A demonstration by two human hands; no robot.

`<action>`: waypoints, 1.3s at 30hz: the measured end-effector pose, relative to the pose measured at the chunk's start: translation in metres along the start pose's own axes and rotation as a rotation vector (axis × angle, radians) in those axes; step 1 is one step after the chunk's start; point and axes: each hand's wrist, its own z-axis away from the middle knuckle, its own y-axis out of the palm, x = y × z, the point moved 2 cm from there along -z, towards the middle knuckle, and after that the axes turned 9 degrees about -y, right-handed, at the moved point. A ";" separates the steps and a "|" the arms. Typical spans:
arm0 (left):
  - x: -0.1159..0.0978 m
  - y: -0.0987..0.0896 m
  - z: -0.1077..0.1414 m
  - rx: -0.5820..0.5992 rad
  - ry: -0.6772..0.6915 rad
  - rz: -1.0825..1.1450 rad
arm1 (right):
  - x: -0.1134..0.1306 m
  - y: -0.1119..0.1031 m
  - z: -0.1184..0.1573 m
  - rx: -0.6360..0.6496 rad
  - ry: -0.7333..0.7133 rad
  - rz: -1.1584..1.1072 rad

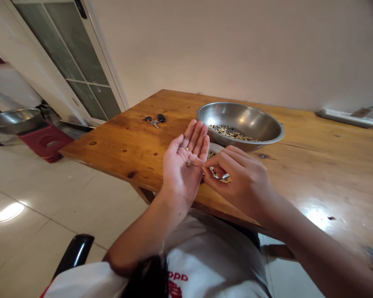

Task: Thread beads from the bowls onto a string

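My left hand (186, 161) is held palm up with its fingers stretched out flat. On its palm lie two small pale beads or seeds (188, 163); their exact kind is hard to tell. Beside it, my right hand (236, 174) is closed in a pinch, thumb against index finger. From that pinch a thin, dark, needle-like piece (198, 165) reaches over the left palm toward the lower bead. Under my hands stands a small pale dish (216, 147) of similar pieces, partly hidden. Just behind it is a wide steel bowl (264, 124) with many pale and dark pieces (230, 132) inside.
A wooden table (118, 145) carries the bowl and dish. Keys (155, 121) lie at its far left, and a white power strip (348, 118) sits by the wall. Left of the table, a red stool (49, 140) and another metal bowl (14, 120) stand.
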 end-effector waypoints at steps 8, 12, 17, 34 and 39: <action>0.001 -0.001 -0.001 -0.009 0.008 -0.002 | 0.000 0.000 0.001 0.003 -0.008 0.004; 0.001 0.000 0.000 -0.021 0.008 -0.019 | 0.001 0.001 0.001 0.010 -0.016 -0.014; 0.001 -0.001 0.000 -0.017 0.007 -0.011 | 0.001 0.001 0.002 0.008 -0.022 -0.015; 0.003 0.001 0.002 -0.019 0.010 -0.005 | 0.001 0.000 0.005 0.027 -0.059 0.039; 0.004 0.000 0.000 -0.027 0.012 -0.041 | 0.001 0.002 0.005 0.040 -0.037 0.010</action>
